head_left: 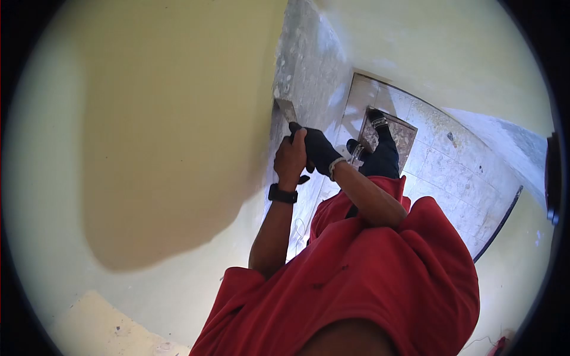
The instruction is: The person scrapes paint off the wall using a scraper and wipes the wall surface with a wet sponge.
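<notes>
A scraper with a flat grey blade (pixel 286 110) touches the wall edge at the upper middle. My right hand (pixel 322 149), in a black glove with a light band at the wrist, is closed round its handle. Pressed against the glove is my left hand (pixel 290 159), bare and with a dark watch on the wrist, its fingers also closed at the handle. The two hands hide most of the handle, so its exact shape cannot be seen.
A yellowish wall (pixel 178 118) fills the left side, meeting a rough grey wall strip (pixel 314 59). Below are a stained tiled floor (pixel 451 160) and a brown square panel (pixel 405 139) by my feet. A dark strip (pixel 499 222) lies along the floor's right edge.
</notes>
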